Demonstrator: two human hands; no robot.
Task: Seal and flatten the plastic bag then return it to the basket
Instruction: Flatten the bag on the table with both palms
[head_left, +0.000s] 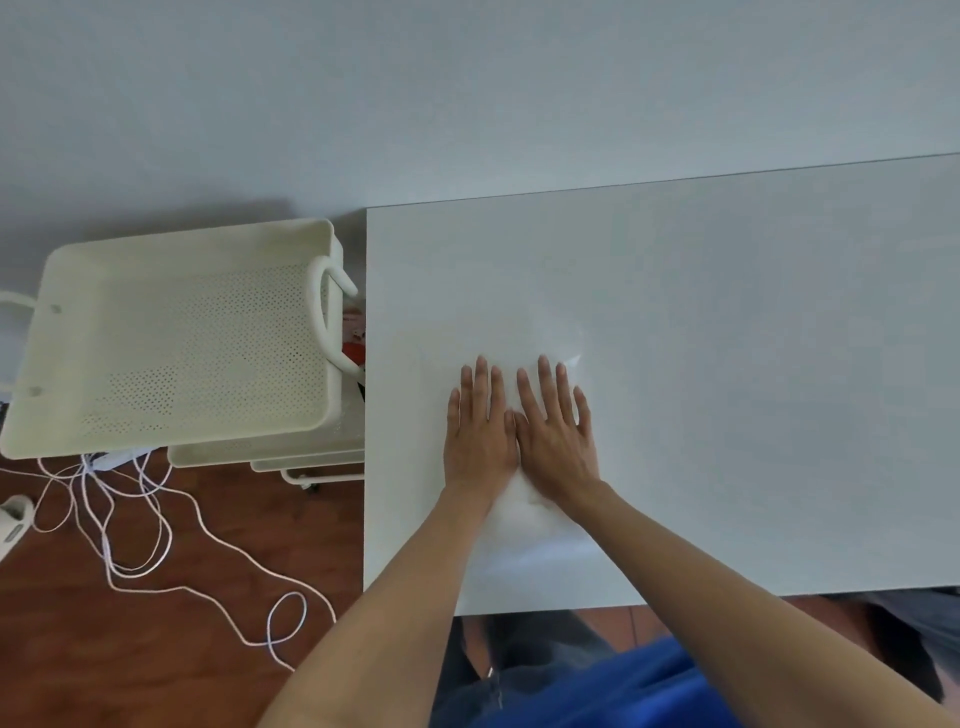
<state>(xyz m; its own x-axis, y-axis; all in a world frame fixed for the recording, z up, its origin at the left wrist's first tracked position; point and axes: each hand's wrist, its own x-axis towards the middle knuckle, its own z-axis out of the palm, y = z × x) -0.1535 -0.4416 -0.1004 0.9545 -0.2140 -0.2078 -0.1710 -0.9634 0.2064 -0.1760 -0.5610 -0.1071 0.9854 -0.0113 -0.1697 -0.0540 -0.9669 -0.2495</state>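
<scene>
A clear plastic bag (524, 540) lies flat on the white table (727, 364), hard to tell from the tabletop; one corner shows near the right fingertips. My left hand (480, 431) and my right hand (556, 431) rest palm down on the bag, side by side with thumbs touching and fingers spread. Neither hand grips anything. The cream perforated basket (171, 338), the top tray of a cart, stands left of the table and looks empty.
Lower cart trays (291, 452) stick out under the basket, with something red between cart and table. White cord (156, 545) loops over the brown floor at the left. The table's left edge lies close to the cart. A pale wall rises behind.
</scene>
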